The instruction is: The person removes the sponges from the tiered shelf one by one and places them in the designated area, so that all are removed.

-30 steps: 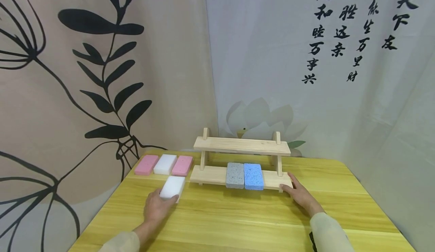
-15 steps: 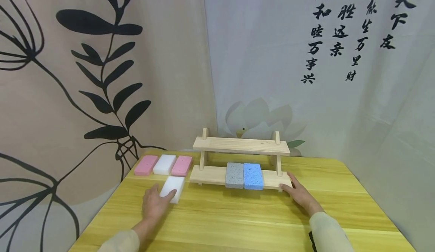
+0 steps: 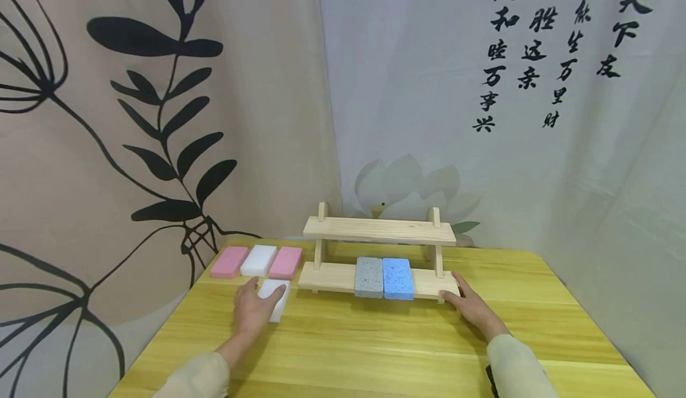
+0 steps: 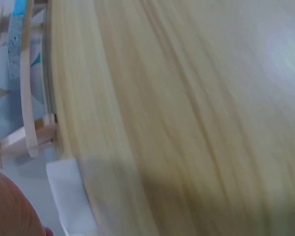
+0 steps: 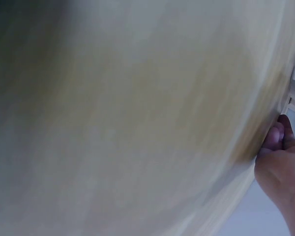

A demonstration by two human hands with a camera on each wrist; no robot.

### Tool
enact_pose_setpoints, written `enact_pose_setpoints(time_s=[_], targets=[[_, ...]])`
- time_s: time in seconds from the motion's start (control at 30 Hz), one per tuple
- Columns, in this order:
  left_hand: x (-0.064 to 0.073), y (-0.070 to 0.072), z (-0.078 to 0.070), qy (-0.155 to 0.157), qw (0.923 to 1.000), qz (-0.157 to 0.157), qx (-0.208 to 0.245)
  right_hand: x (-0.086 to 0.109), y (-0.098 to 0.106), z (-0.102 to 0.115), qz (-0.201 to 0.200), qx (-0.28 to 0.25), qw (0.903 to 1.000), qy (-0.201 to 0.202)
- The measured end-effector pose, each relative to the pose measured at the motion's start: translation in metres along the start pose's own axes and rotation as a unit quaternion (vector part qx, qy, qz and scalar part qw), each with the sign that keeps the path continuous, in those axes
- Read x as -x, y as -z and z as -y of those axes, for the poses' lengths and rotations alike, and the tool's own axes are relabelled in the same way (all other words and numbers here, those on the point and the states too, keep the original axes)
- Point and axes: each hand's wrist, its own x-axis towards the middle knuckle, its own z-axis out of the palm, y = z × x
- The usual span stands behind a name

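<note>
My left hand [image 3: 253, 310] is over a white sponge [image 3: 277, 310] lying on the table, thumb and fingers spread and partly covering it. In the left wrist view the white sponge [image 4: 71, 194] lies beside the hand [image 4: 12, 209]. My right hand [image 3: 476, 308] holds the right end of a two-tier wooden shelf [image 3: 327, 277], thumb in front and fingers behind. A grey speckled sponge [image 3: 369, 277] and a blue sponge [image 3: 398, 279] lean side by side on its lower tier. In the right wrist view the right hand [image 5: 282, 164] shows curled fingers at the edge.
Behind the left hand lie a pink sponge [image 3: 229, 261], a white sponge [image 3: 259, 261] and another pink sponge [image 3: 286, 263] in a row. The upper tier [image 3: 380, 229] carries nothing. A printed cloth [image 3: 268, 118] hangs behind the wooden table [image 3: 370, 350].
My left hand has eased off the near white sponge, then moved forward and right over it. That sponge stays on the table. The right hand keeps its place on the shelf.
</note>
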Motion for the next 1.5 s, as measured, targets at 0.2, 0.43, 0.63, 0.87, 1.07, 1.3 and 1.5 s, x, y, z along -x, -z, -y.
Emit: enact_pose_setpoints(time_s=[0.2,0.43,0.63,0.87,1.07,1.3,1.5], targets=[[0.003,-0.015,-0.015,-0.008,0.9998,-0.003,0.020,0.003,-0.001,0.001,-0.002,-0.014,0.9999,0.006],[0.007,-0.034,-0.028,-0.007,0.9984,0.011,0.054,-0.002,0.000,-0.007,-0.002,-0.020,0.9997,0.012],[0.012,-0.048,-0.042,-0.014,0.9950,0.027,0.095,-0.006,0.000,-0.013,-0.002,-0.026,0.9996,0.015],[0.017,-0.067,-0.056,-0.014,0.9928,0.029,0.115,-0.005,0.000,-0.007,0.002,-0.030,0.9995,0.001],[0.024,-0.083,-0.069,-0.024,0.9903,0.034,0.133,0.000,0.000,0.001,0.002,-0.021,0.9998,-0.005],[0.035,-0.106,-0.087,-0.027,0.9861,0.033,0.160,0.000,0.000,0.001,0.001,-0.013,0.9999,-0.004],[0.047,-0.125,-0.098,-0.030,0.9832,0.036,0.176,-0.001,-0.001,0.000,-0.001,-0.020,0.9998,-0.003]])
